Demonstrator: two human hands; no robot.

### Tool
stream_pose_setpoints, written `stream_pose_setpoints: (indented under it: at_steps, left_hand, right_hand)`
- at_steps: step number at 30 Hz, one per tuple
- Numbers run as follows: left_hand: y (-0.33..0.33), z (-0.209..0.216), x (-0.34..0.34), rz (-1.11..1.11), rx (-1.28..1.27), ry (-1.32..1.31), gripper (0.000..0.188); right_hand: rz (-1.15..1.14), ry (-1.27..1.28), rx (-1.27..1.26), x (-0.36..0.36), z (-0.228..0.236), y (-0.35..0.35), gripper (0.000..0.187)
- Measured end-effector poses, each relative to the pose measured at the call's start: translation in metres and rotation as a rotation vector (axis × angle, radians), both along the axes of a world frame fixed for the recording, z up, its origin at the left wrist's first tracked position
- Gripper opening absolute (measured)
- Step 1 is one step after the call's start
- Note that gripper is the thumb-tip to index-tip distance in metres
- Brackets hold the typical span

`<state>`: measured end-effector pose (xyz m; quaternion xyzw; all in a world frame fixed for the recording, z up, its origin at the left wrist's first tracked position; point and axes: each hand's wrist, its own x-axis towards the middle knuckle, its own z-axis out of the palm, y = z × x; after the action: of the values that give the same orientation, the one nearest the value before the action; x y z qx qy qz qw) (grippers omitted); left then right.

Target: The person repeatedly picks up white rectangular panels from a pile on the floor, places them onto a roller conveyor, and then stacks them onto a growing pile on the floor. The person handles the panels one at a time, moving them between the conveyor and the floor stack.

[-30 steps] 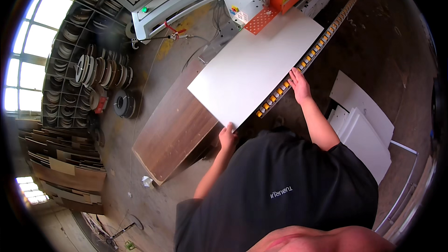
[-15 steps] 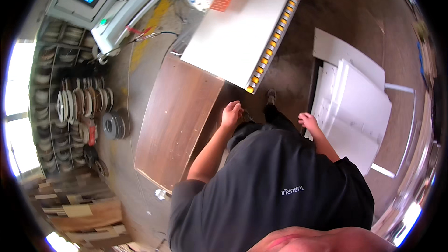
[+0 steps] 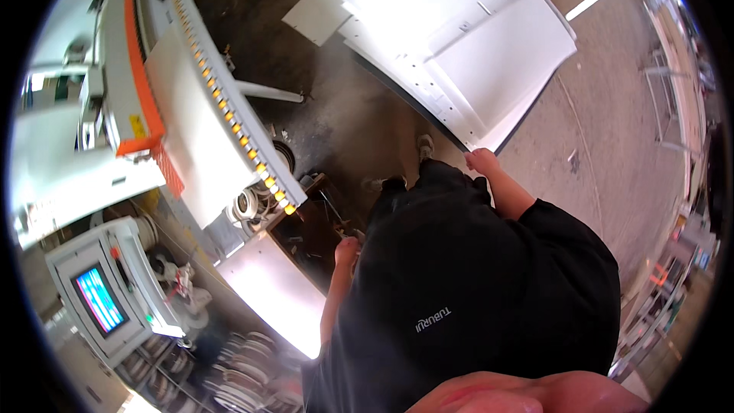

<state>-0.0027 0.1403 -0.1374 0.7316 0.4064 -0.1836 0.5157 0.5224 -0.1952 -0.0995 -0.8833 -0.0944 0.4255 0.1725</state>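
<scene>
Head view: white panels (image 3: 493,57) lie just ahead of the right grip (image 3: 482,161), hold unclear.

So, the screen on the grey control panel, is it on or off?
On: the screen is lit, mostly bright blue, inside its dark frame.

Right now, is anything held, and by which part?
Left hand: nothing visible; whether the right hand grips the white panel stack by its corner is unclear.

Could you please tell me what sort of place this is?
Probably a furniture panel workshop, judging by the orange and white machine with a grey rail of yellow rollers, the grey control console with a lit screen, and the pile of flat white panels.
</scene>
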Motion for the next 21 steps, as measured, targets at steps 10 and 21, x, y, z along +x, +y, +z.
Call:
stream_pose_setpoints:
  at_steps: [10, 21]
  left_hand:
    - [-0.033, 0.147, 0.227, 0.295, -0.271, 0.106, 0.030]
    - [-0.101, 0.144, 0.263, 0.054, -0.298, 0.300, 0.035]
  right_hand:
    - [-0.460, -0.310, -0.133, 0.100, -0.174, -0.100, 0.064]
    - [-1.237, 0.174, 0.087, 0.167, -0.123, -0.082, 0.095]
